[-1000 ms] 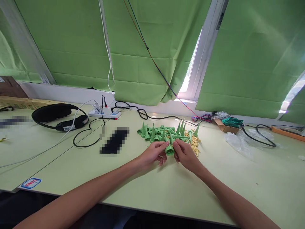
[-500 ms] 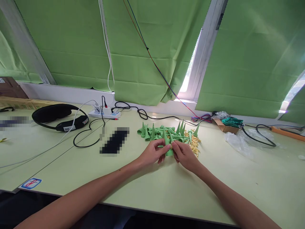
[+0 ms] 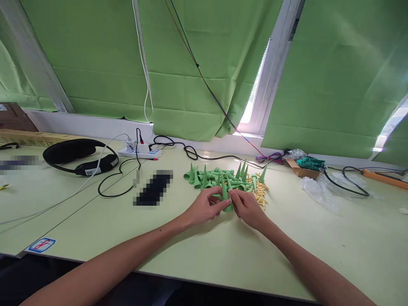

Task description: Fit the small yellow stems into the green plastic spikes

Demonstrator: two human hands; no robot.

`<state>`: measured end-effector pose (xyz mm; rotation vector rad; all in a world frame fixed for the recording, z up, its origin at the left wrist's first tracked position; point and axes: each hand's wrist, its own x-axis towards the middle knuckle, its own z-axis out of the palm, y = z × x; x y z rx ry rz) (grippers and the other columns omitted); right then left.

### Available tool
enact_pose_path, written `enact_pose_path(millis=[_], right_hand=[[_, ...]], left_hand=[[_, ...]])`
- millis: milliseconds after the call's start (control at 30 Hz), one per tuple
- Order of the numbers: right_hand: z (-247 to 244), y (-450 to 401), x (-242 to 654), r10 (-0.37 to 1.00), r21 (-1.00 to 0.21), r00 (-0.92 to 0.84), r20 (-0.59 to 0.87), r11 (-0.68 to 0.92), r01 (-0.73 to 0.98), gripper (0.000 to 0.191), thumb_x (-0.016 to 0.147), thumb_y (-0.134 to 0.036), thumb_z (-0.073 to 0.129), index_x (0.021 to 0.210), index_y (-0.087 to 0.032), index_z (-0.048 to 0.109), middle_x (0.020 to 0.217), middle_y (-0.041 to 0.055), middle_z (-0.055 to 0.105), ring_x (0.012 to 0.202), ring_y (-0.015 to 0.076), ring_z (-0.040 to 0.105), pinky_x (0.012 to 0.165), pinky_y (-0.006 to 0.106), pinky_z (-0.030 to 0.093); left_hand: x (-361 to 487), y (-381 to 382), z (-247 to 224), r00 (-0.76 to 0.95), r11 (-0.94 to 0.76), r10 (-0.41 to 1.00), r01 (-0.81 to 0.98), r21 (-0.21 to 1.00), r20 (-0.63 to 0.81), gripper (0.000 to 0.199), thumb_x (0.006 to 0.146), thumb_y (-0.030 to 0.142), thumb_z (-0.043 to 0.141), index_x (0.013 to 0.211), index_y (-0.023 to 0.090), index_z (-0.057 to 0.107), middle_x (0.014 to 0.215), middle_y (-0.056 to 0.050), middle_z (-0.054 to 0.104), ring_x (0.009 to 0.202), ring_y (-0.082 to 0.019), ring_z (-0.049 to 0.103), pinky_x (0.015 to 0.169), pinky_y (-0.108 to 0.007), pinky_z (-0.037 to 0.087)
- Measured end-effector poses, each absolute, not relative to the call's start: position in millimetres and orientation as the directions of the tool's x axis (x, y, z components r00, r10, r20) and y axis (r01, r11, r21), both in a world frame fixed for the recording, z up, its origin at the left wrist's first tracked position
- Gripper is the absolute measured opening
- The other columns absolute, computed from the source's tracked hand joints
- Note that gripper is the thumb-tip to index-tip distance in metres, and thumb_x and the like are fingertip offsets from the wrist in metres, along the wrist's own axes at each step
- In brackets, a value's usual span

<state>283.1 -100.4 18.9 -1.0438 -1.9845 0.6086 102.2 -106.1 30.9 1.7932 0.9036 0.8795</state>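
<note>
Between the fingers and thumb of my left hand (image 3: 204, 207) is a green cone-shaped plastic spike (image 3: 225, 194), point up and wide end down. My right hand (image 3: 248, 207) is pinched closed against the spike's right side; whatever its fingertips hold is too small and covered to make out. Just beyond both hands lies a pile of similar green spikes (image 3: 205, 177), some upright and others on their sides. Small tan pointed plastic pieces (image 3: 260, 199) are heaped at the pile's right, partly behind my right hand.
Left of the pile is a blurred black object (image 3: 153, 188). A black headset-like band (image 3: 79, 157), a white power strip (image 3: 140, 151) and loose cables lie farther left. To the right are a small cardboard box (image 3: 302, 167) and clear plastic bags (image 3: 320, 191). Green blinds hang behind.
The held spike has shifted slightly to the right, and my left thumb sits lower on it. My right hand stays nearly in place, fingertips still at the spike.
</note>
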Motion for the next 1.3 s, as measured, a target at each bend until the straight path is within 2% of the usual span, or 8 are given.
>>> enact_pose_path(millis=[100, 200, 467, 700, 933, 1167, 1233, 1300], right_hand=[[18.6, -100.1, 283.0, 0.840, -0.695, -0.337, 0.425, 0.541, 0.474, 0.049, 0.101, -0.044, 0.033, 0.057, -0.021, 0.033, 0.043, -0.0050, 0.037, 0.045, 0.0104, 0.035, 0.051, 0.027, 0.025], [18.1, -99.9, 283.0, 0.838, -0.683, -0.338, 0.429, 0.546, 0.485, 0.049, 0.100, -0.044, 0.034, 0.057, -0.021, 0.031, 0.045, -0.0048, 0.036, 0.046, 0.0103, 0.034, 0.051, 0.027, 0.023], [16.7, -97.7, 283.4, 0.842, -0.674, -0.337, 0.421, 0.539, 0.505, 0.050, 0.099, -0.040, 0.035, 0.055, -0.020, 0.028, 0.045, -0.0047, 0.032, 0.046, 0.0093, 0.029, 0.050, 0.027, 0.020], [18.0, -99.0, 283.2, 0.849, -0.710, -0.330, 0.412, 0.527, 0.467, 0.050, 0.100, -0.043, 0.035, 0.056, -0.020, 0.032, 0.044, -0.0045, 0.038, 0.045, 0.0094, 0.034, 0.049, 0.026, 0.024], [18.9, -100.6, 280.6, 0.869, -0.770, -0.274, 0.413, 0.494, 0.405, 0.052, 0.100, -0.051, 0.034, 0.057, -0.021, 0.036, 0.042, -0.0047, 0.038, 0.042, 0.0099, 0.036, 0.047, 0.025, 0.028], [17.8, -100.8, 281.7, 0.880, -0.808, -0.189, 0.436, 0.476, 0.348, 0.048, 0.099, -0.053, 0.038, 0.063, -0.021, 0.039, 0.050, -0.0043, 0.043, 0.044, 0.0098, 0.040, 0.046, 0.024, 0.032], [18.1, -101.4, 282.1, 0.887, -0.831, -0.162, 0.432, 0.461, 0.310, 0.048, 0.098, -0.055, 0.037, 0.064, -0.021, 0.039, 0.051, -0.0041, 0.043, 0.044, 0.0098, 0.041, 0.045, 0.023, 0.033], [18.7, -102.0, 282.2, 0.893, -0.851, -0.146, 0.427, 0.451, 0.270, 0.048, 0.098, -0.056, 0.037, 0.065, -0.022, 0.039, 0.052, -0.0040, 0.044, 0.042, 0.0101, 0.042, 0.043, 0.023, 0.034]], left_hand=[[103.6, -106.8, 30.1, 0.420, -0.428, 0.857, 0.256, 0.867, 0.299, 0.031, 0.085, 0.043, 0.063, 0.075, 0.018, 0.049, 0.066, 0.005, 0.043, 0.054, -0.008, 0.045, 0.048, -0.020, 0.036], [103.9, -108.6, 32.5, 0.436, -0.535, 0.815, 0.315, 0.784, 0.382, 0.028, 0.086, 0.038, 0.062, 0.072, 0.017, 0.049, 0.078, 0.003, 0.043, 0.061, -0.008, 0.047, 0.049, -0.019, 0.038], [102.2, -110.5, 34.5, 0.505, -0.618, 0.752, 0.319, 0.718, 0.423, 0.021, 0.088, 0.030, 0.061, 0.075, 0.017, 0.051, 0.085, 0.001, 0.045, 0.063, -0.008, 0.045, 0.050, -0.019, 0.039], [102.5, -108.5, 29.4, 0.514, -0.671, 0.717, 0.327, 0.666, 0.470, 0.014, 0.090, 0.028, 0.058, 0.081, 0.017, 0.055, 0.095, -0.001, 0.049, 0.063, -0.007, 0.047, 0.053, -0.021, 0.042], [103.9, -107.1, 23.7, 0.480, -0.638, 0.751, 0.349, 0.687, 0.453, 0.013, 0.093, 0.031, 0.055, 0.098, 0.021, 0.061, 0.102, -0.002, 0.050, 0.063, -0.007, 0.052, 0.054, -0.022, 0.044], [105.8, -108.8, 24.8, 0.372, -0.568, 0.814, 0.348, 0.746, 0.447, 0.023, 0.090, 0.033, 0.057, 0.111, 0.023, 0.053, 0.107, -0.003, 0.053, 0.063, -0.008, 0.053, 0.054, -0.023, 0.045], [105.8, -108.3, 25.0, 0.339, -0.533, 0.839, 0.350, 0.770, 0.427, 0.026, 0.089, 0.035, 0.058, 0.111, 0.022, 0.052, 0.110, -0.004, 0.055, 0.063, -0.008, 0.052, 0.054, -0.023, 0.045], [105.6, -107.1, 24.9, 0.305, -0.475, 0.872, 0.339, 0.812, 0.382, 0.027, 0.090, 0.040, 0.058, 0.109, 0.021, 0.052, 0.105, -0.004, 0.058, 0.061, -0.009, 0.051, 0.053, -0.023, 0.045]])
